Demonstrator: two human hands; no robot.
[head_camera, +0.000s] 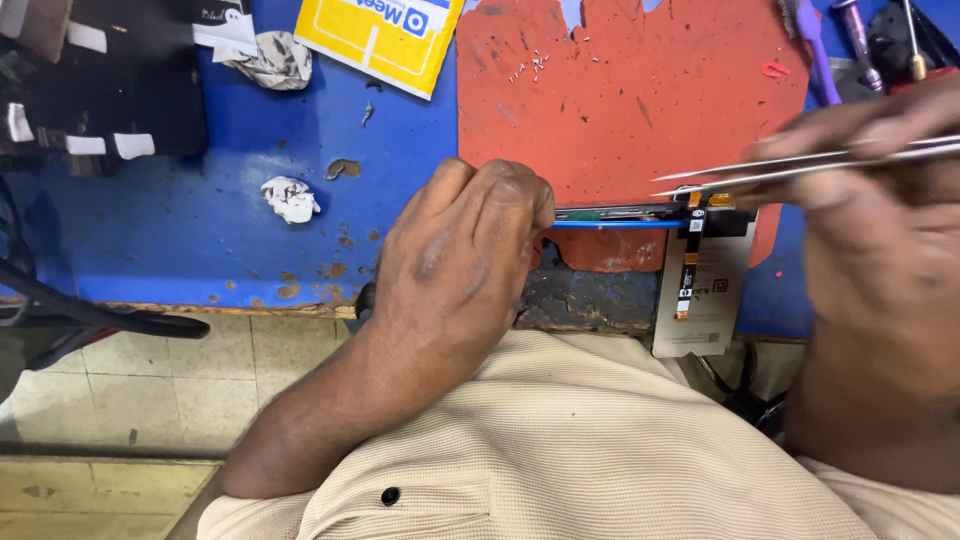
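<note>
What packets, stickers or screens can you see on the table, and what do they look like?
Yellow packet: top middle, lying tilted on the blue table, flat, yellow with a white and blue patch.
Phone screen panel: lower right, hanging over the table's edge below the tweezers, a pale grey rectangle with small dark printed squares and a black and orange ribbon strip.
White labels: top left, small blank rectangles stuck on black boxes.
</note>
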